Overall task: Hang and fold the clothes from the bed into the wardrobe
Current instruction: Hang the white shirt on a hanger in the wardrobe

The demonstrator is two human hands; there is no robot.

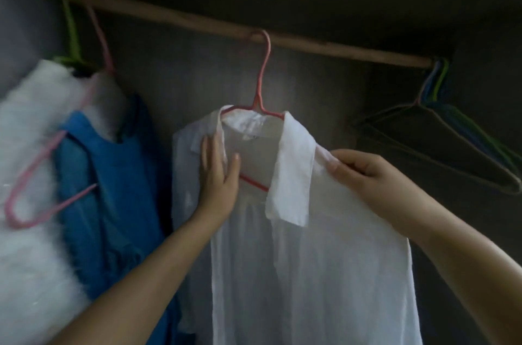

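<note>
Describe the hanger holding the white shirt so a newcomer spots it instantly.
Find the wooden rail across the wardrobe. Near its middle hooks one red hanger, inside the white shirt's collar. The pink and green hangers sit left; the bare bunch hangs right.

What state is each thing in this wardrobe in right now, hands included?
White shirt: on the red hanger, hooked over the rail.
Blue garment: hanging.
White fluffy garment: hanging, blurred.
Spare hangers: empty, bunched.
Left hand: flat on the shirt.
Right hand: pinching the shirt's shoulder.
</note>
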